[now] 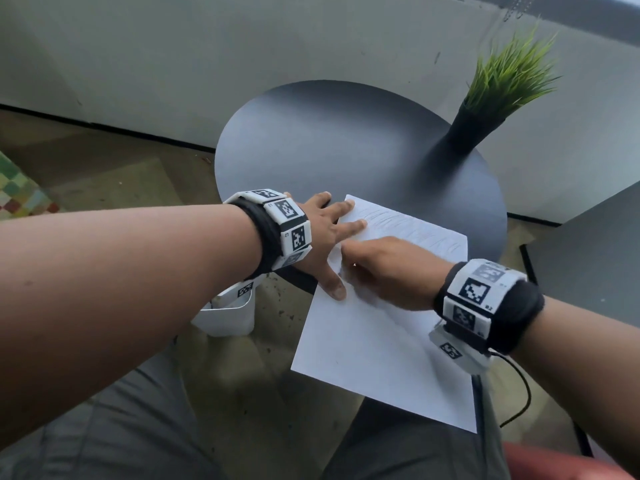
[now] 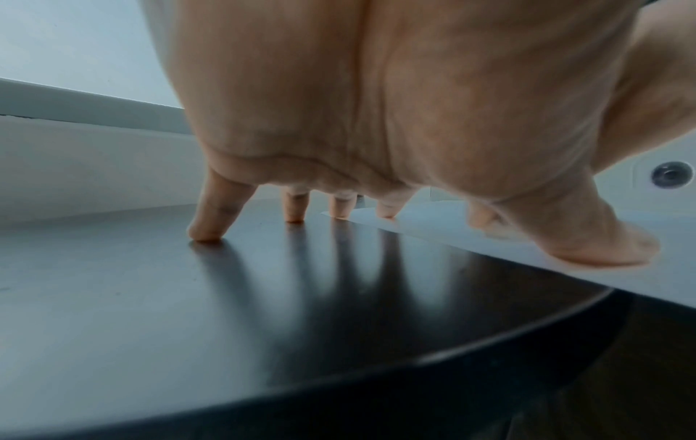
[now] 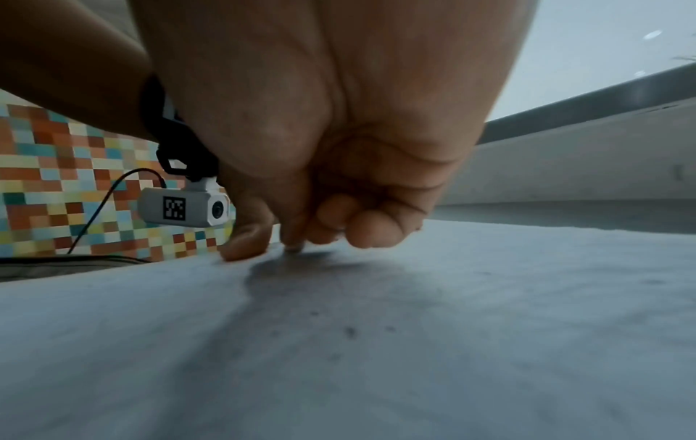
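Since the near half of the sheet (image 1: 377, 341), lower centre, was blank and overhung the table (image 1: 329, 140), most work was left, I'd judge. Right hand (image 1: 391, 271), mid-frame: fingers curled, thumb and forefinger tips down on the sheet. Couldn't tell what they pinched. Left hand (image 1: 318, 237) was spread, pressing the left edge. Faint scribbles (image 1: 398, 226) ran only along the far edge.

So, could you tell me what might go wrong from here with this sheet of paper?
Much of the paper overhangs the table edge unsupported, so pressure there may crease or tear it. The left hand pins only one side edge; the sheet might pivot under the right hand. The plant vase shares the table; a sweeping arm could topple it.
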Action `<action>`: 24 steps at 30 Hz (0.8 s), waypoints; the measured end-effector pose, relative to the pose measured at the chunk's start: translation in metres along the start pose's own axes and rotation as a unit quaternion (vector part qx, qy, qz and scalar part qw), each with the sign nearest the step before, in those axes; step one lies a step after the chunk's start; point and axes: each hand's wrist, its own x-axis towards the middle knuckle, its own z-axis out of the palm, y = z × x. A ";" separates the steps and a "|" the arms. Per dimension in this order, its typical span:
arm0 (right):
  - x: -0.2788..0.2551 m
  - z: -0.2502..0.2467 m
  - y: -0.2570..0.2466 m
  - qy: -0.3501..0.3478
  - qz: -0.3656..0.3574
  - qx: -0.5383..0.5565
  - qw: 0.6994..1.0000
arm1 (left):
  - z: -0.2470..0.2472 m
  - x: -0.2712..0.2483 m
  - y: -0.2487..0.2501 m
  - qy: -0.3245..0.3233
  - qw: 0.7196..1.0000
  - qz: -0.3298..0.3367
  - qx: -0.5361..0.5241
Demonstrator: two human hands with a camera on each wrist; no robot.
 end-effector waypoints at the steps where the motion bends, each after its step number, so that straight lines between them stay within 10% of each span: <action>1: 0.001 -0.005 0.006 0.001 0.009 0.007 1.000 | 0.000 0.000 0.001 -0.001 1.000 -0.001 0.000; 5: 0.007 -0.017 0.035 0.081 0.194 -0.013 0.978 | -0.002 -0.001 0.003 -0.004 1.000 -0.005 0.001; 10: -0.002 -0.001 -0.001 -0.014 0.008 0.016 1.000 | -0.006 -0.002 0.007 -0.003 1.000 0.000 0.016; 14: 0.005 -0.018 0.034 0.066 0.186 0.026 0.980 | -0.006 -0.002 0.008 -0.001 1.000 -0.003 0.009; 20: -0.007 -0.002 -0.001 -0.021 0.008 0.027 0.999 | -0.009 -0.004 0.010 -0.007 1.000 -0.002 0.024; 24: 0.000 -0.015 0.032 0.073 0.159 0.039 0.984 | -0.007 -0.002 0.010 -0.013 1.000 -0.007 0.013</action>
